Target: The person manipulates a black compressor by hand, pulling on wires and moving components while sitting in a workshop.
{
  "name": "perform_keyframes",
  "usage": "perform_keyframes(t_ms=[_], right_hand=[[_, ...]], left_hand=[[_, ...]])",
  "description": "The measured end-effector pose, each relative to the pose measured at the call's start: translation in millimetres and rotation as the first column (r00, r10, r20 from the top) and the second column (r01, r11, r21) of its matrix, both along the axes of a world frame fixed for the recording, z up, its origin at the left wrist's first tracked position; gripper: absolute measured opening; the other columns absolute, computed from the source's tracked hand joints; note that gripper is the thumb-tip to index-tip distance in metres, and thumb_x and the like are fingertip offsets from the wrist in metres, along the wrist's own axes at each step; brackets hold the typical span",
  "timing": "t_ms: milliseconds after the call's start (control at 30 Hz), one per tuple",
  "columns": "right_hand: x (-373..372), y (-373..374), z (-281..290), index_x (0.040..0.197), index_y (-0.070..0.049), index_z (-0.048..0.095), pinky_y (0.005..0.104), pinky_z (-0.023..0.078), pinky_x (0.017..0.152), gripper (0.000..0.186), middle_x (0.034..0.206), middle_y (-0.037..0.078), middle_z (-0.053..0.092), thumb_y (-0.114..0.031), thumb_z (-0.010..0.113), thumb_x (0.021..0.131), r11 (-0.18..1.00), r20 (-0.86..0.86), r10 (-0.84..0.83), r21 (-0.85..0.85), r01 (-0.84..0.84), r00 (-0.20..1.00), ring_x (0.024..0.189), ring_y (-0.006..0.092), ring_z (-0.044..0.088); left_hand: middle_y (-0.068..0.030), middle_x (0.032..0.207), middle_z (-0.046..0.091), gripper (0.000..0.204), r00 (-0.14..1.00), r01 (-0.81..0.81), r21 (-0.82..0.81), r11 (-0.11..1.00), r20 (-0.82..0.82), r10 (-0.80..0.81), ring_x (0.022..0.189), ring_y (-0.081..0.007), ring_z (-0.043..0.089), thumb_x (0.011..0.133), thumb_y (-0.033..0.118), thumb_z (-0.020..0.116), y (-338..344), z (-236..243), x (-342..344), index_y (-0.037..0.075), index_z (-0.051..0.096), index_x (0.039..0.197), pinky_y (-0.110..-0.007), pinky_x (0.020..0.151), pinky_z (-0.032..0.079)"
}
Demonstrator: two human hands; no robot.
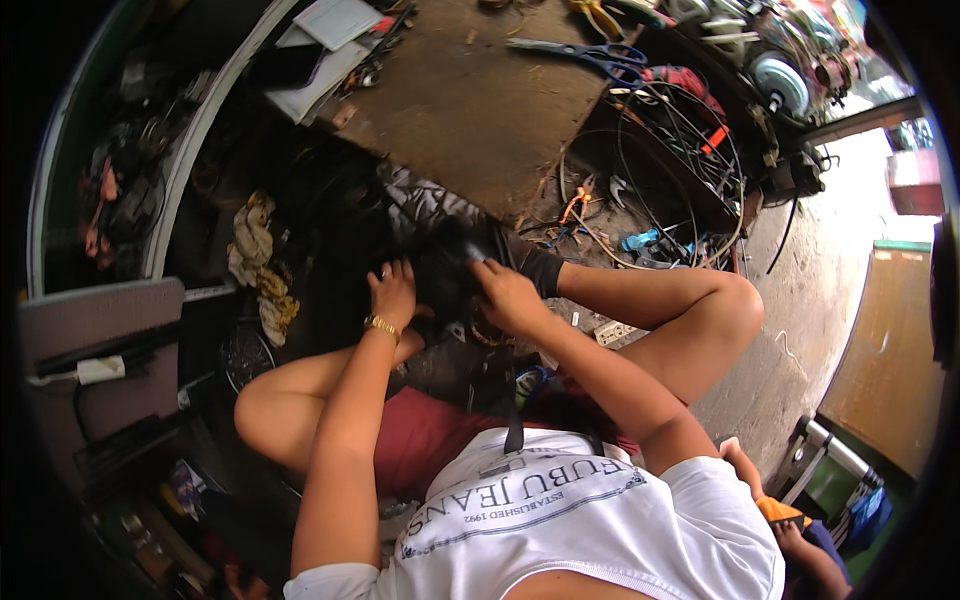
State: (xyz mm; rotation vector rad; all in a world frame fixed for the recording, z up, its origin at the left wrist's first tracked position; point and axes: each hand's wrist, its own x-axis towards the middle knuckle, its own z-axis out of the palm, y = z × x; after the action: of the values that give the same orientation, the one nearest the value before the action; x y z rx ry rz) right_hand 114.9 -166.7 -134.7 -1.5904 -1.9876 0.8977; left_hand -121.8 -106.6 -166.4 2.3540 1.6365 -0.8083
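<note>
A bulky black object (440,268) sits low between my legs, in deep shadow; its exact kind is too dark to make out. My left hand (393,293), with a gold band at the wrist and a ring, is curled against its left side. At its right side my right hand (507,297) is closed, fingertips pressed at a shiny black part near the top. Both palms are hidden. Just beyond the object lies a crumpled grey cloth (425,197), beneath the edge of a brown wooden bench top (455,100).
Scissors with blue handles (622,62) lie on the bench's far right, near a bin of tangled cables (690,160). Orange-handled pliers (577,203) lie below. A stained rag (262,260) hangs at left. Another person's hand (792,540) shows at lower right.
</note>
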Motion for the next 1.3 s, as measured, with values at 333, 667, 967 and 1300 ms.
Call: perform_keyframes(t_ms=[333,667,967,1300], right_hand=[[8.1,79.3,21.1,0.135,-0.002,0.051,0.0440,0.048,0.094,0.058,0.117,0.027,0.064,-0.026,0.070,0.086,0.966,-0.053,0.174,-0.184,-0.181,0.983,0.111,0.0405,0.061],[3.8,102.1,24.0,0.137,0.000,0.049,0.0392,0.047,0.096,0.059,0.120,0.023,0.065,-0.026,0.070,0.088,0.925,-0.204,0.254,-0.233,-0.299,0.945,0.111,0.0334,0.062],[-3.4,68.1,10.0,0.142,-0.007,0.046,0.0405,0.045,0.101,0.061,0.128,0.023,0.061,-0.030,0.067,0.089,0.956,-0.210,0.144,-0.223,-0.191,0.967,0.121,0.0358,0.057],[-17.7,72.1,24.3,0.143,-0.012,0.048,0.0431,0.046,0.100,0.058,0.126,0.024,0.062,-0.034,0.063,0.091,0.956,-0.118,0.143,-0.241,-0.168,0.983,0.116,0.0395,0.059]], left_hand=[[-0.0151,0.144,0.049,0.112,0.995,0.093,-0.170,0.981,0.000,-0.095,0.135,-0.0313,0.042,0.056,0.070,0.078,46.9,2.9,-9.9,0.000,0.047,0.138,-0.062,0.110,0.026],[-0.0167,0.144,0.047,0.113,0.997,0.059,-0.172,0.983,0.065,-0.049,0.140,-0.0347,0.035,0.057,0.068,0.080,47.7,1.6,-12.7,0.001,0.043,0.139,-0.062,0.112,0.022],[-0.0140,0.150,0.042,0.119,0.998,0.038,-0.038,0.999,0.052,-0.036,0.139,-0.0283,0.037,0.056,0.066,0.082,22.0,-2.4,-11.5,0.002,0.037,0.146,-0.058,0.111,0.025],[-0.0146,0.146,0.047,0.117,0.996,0.043,-0.021,0.999,0.076,-0.041,0.138,-0.0298,0.039,0.057,0.065,0.082,23.2,-6.5,-18.9,0.002,0.037,0.144,-0.059,0.112,0.024]])
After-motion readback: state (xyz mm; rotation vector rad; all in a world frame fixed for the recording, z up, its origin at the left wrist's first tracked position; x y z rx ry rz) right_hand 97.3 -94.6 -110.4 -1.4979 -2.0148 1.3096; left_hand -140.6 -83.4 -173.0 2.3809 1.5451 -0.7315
